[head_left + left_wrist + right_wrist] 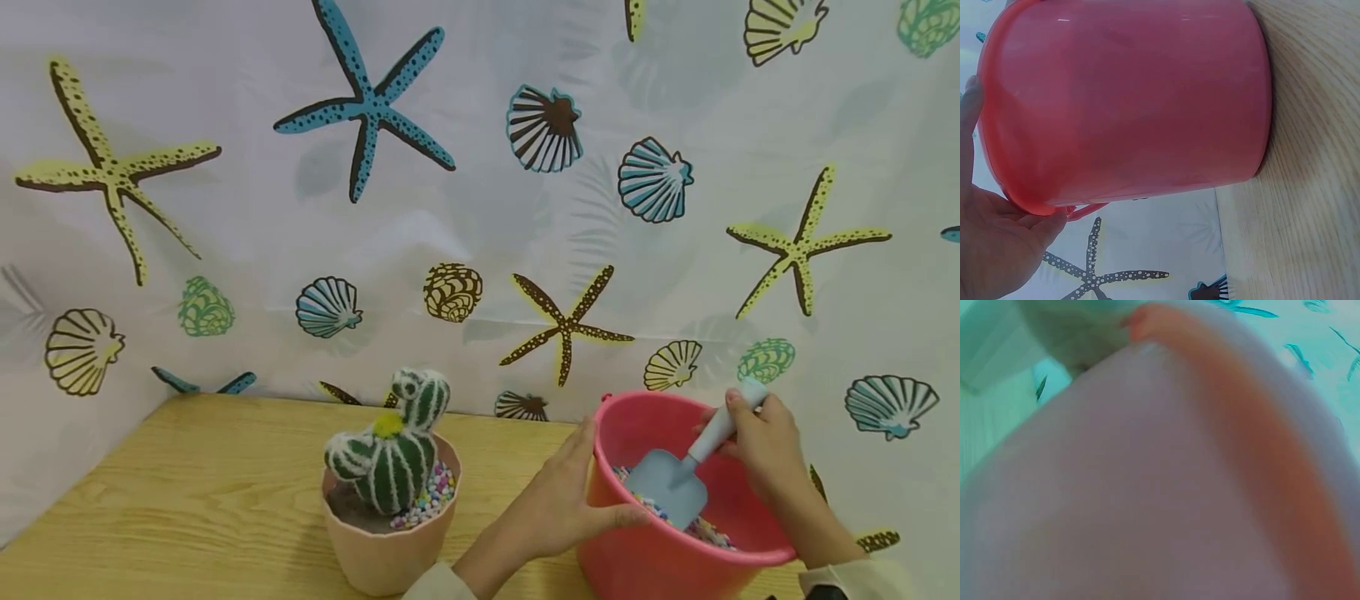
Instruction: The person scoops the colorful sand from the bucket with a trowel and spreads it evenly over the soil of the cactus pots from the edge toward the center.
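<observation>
My right hand [761, 446] grips the pale handle of a blue-grey hand trowel [678, 483]. The trowel slants down inside a pink bucket [675, 554], its blade among small multicoloured pebbles [712, 533]. Against the bucket's left rim rests my left hand [558, 504], thumb and fingers spread wide and nearly straight. The left wrist view shows this left hand [1000, 240] touching the rim beside the bucket's handle joint. To the left stands a peach flowerpot [386, 550] holding a knitted cactus [393, 462], with coloured pebbles on its right side. The right wrist view is too blurred to show the trowel.
A light wooden table [202, 500] lies under the pot and bucket. Behind it hangs a pale cloth [480, 208] printed with starfish and shells. The pot stands a short way left of my left forearm.
</observation>
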Demonstrator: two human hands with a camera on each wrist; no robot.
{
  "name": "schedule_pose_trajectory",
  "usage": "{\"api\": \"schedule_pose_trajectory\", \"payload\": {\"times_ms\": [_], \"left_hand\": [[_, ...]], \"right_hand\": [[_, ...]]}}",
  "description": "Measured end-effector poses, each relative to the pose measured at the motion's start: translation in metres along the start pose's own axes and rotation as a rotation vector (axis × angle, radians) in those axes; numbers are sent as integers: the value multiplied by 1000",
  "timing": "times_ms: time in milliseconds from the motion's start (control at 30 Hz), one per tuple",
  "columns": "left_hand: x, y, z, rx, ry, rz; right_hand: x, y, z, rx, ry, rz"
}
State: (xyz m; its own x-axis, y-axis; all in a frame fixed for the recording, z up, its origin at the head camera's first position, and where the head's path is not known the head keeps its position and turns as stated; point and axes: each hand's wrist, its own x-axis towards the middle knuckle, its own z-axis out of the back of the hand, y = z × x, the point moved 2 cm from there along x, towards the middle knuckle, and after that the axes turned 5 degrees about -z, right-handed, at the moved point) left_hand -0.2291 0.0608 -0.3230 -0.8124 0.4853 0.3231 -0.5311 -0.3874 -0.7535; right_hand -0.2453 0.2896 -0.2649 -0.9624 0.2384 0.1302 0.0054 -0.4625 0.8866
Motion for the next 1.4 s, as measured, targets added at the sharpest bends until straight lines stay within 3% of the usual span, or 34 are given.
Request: {"api": "schedule_pose_trajectory", "payload": {"times_ms": [233, 467, 1100, 1400], "left_hand": [[2, -2, 1, -17, 0, -18], [2, 0, -2, -19, 12, -11], [3, 0, -1, -31, 14, -1], [3, 1, -1, -31, 13, -3]], "right_hand": [[7, -11, 6, 195, 139, -169], [9, -19, 9, 373, 198, -297], [8, -19, 14, 570, 81, -342], [11, -22, 16, 692, 92, -381]]}}
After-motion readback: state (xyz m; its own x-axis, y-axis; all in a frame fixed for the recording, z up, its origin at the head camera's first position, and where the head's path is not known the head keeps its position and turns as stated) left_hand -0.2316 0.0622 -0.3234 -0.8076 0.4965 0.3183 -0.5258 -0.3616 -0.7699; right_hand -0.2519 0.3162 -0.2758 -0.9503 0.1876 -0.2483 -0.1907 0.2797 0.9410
